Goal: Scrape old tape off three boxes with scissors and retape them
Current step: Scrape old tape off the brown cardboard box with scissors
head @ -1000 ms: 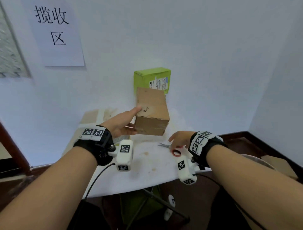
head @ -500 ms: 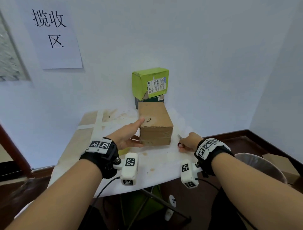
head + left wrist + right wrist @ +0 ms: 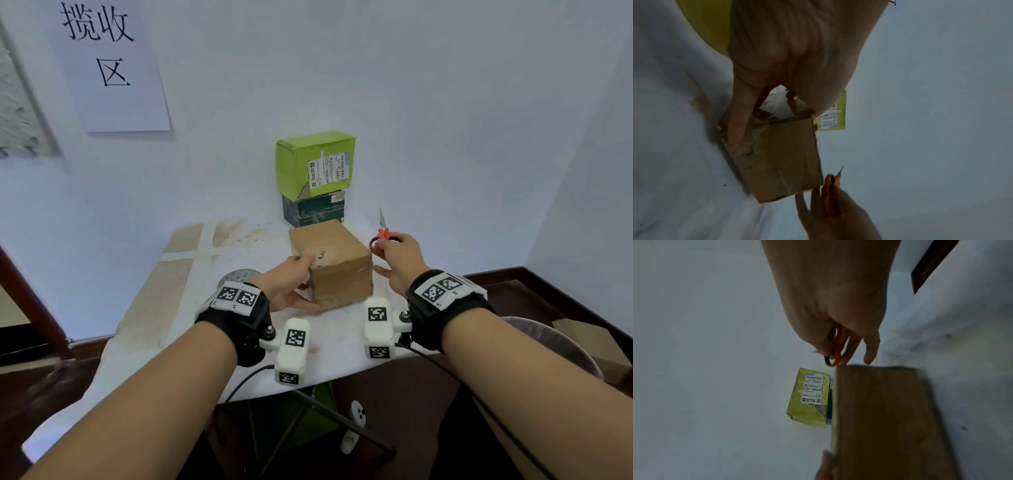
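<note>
A brown cardboard box (image 3: 334,263) (image 3: 785,160) (image 3: 885,418) stands on the white table (image 3: 191,329). My left hand (image 3: 291,284) (image 3: 777,81) grips its near left corner, thumb on the front, fingers on top. My right hand (image 3: 399,260) (image 3: 838,337) holds red-handled scissors (image 3: 383,233) (image 3: 831,186) (image 3: 835,352) just right of the box, blades shut and pointing up, with its lower fingers straight beside the box's right face. Behind, a green box (image 3: 313,164) (image 3: 810,397) sits on a dark green box (image 3: 313,209) against the wall.
A roll of tape (image 3: 239,275) lies on the table left of my left wrist. A bin (image 3: 555,342) stands on the floor at the right, below the table edge. The table's left part shows brown board with taped strips (image 3: 185,253).
My left hand pulled the brown box nearer and set it on the table. My right hand picked the scissors up off the table and raised them beside the box.
</note>
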The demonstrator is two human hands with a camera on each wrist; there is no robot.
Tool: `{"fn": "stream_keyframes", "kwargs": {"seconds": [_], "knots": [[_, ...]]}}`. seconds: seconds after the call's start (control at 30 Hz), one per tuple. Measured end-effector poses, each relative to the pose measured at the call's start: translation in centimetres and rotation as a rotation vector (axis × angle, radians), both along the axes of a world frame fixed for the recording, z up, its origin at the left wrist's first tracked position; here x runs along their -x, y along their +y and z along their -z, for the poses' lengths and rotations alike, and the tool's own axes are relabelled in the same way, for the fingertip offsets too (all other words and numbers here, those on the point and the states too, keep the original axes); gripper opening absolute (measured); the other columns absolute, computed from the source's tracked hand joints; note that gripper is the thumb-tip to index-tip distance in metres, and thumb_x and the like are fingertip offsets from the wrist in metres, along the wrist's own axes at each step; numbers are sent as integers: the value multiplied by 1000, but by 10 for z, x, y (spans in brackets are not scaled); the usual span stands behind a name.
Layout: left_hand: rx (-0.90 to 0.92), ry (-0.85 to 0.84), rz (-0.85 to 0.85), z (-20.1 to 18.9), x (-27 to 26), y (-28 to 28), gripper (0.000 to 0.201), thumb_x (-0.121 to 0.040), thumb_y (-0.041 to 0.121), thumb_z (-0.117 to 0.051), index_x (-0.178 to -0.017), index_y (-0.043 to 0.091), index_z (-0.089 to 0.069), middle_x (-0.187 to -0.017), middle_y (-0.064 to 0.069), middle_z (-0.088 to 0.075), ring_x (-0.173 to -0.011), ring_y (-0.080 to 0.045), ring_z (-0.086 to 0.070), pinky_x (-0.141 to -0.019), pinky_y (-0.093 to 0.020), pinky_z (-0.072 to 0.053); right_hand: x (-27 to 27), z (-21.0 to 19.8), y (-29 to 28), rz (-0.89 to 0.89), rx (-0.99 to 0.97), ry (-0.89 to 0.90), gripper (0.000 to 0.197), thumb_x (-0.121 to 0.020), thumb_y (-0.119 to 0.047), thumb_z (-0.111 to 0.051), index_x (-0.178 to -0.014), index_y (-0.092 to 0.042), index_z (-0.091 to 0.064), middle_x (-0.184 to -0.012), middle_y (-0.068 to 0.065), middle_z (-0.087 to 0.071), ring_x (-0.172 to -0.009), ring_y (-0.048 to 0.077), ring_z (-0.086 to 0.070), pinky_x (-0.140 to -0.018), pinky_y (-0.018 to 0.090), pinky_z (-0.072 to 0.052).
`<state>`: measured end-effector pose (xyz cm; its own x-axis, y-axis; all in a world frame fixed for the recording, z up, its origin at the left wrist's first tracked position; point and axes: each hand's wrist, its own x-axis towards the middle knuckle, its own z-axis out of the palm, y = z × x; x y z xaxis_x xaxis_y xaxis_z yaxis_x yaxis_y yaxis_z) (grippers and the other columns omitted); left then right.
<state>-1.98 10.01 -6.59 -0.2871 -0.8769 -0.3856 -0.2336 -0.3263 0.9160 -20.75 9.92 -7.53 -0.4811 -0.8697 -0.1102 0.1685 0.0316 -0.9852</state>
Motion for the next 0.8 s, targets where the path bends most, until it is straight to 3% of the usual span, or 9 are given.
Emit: {"fn": "stream_keyframes", "kwargs": {"seconds": [0.07,0.13,0.17,0.23,0.3,0.37,0.5,0.6,0.8], "knots": [[11,-72,62,-3,4,6,32,-101,40,-39,-122,16,-35,-106,-8,-48,-98,-29,-61,-72,-38,-59,-3,-1,-4,32,50,-25,26,-89,-2,-54,-115,-8,-58,-102,9,-64,-92,19,-63,-78,35,-49],[125,-228,83,-5,6,7,33,-102,39,-39,-122,14,-38,-104,-8,-54,-83,-25,-64,-74,-34,-59,-8,1,-9,49,74,-33,26,-88,-3,-58,-114,-10,-58,-108,10,-65,-99,22,-65,-86,34,-50],[255,-378,87,-6,5,3,36,-102,37,-39,-128,11,-39,-112,-11,-56,-86,-26,-64,-78,-34,-57,-10,2,-11,55,81,-30,26,-86,-4,-59,-112,-11,-59,-110,9,-65,-102,24,-64,-90,35,-50],[566,-736,134,-6,-1,-10,42,-102,18,-37,-142,7,-31,-137,-18,-45,-109,-31,-57,-89,-35,-47,-14,7,-13,85,72,-5,25,-84,-5,-61,-108,-14,-60,-111,8,-64,-104,25,-62,-95,37,-50],[770,-872,235,-8,-7,-22,60,-94,-3,-37,-150,11,-21,-154,-14,-23,-132,-29,-40,-102,-32,-36,-14,12,-12,126,51,29,25,-83,-7,-62,-107,-14,-60,-112,6,-63,-103,23,-61,-92,34,-50],[894,-925,379,-9,-10,-30,70,-89,-9,-41,-151,16,-24,-159,-5,-14,-141,-23,-29,-109,-28,-29,-12,17,-10,148,30,53,26,-84,-8,-61,-110,-12,-60,-110,5,-63,-99,21,-59,-86,32,-49],[1033,-1024,504,-5,-11,-43,55,-92,10,-58,-144,16,-39,-156,-3,-26,-140,-21,-30,-110,-27,-24,-3,18,-8,206,13,86,24,-91,-13,-57,-115,-12,-58,-104,1,-57,-91,17,-53,-77,27,-42],[1096,-983,458,-3,-8,-45,41,-91,14,-60,-131,15,-50,-135,-5,-51,-121,-24,-48,-95,-28,-35,1,12,-8,238,21,76,23,-92,-15,-56,-115,-13,-56,-104,2,-57,-90,18,-53,-76,28,-43],[1186,-1098,333,2,13,-51,32,-95,40,-52,-115,16,-62,-110,-6,-63,-103,-22,-54,-78,-26,-37,8,16,-11,287,31,44,13,-93,-15,-54,-106,-17,-53,-97,-1,-56,-82,16,-56,-66,24,-46]]}}
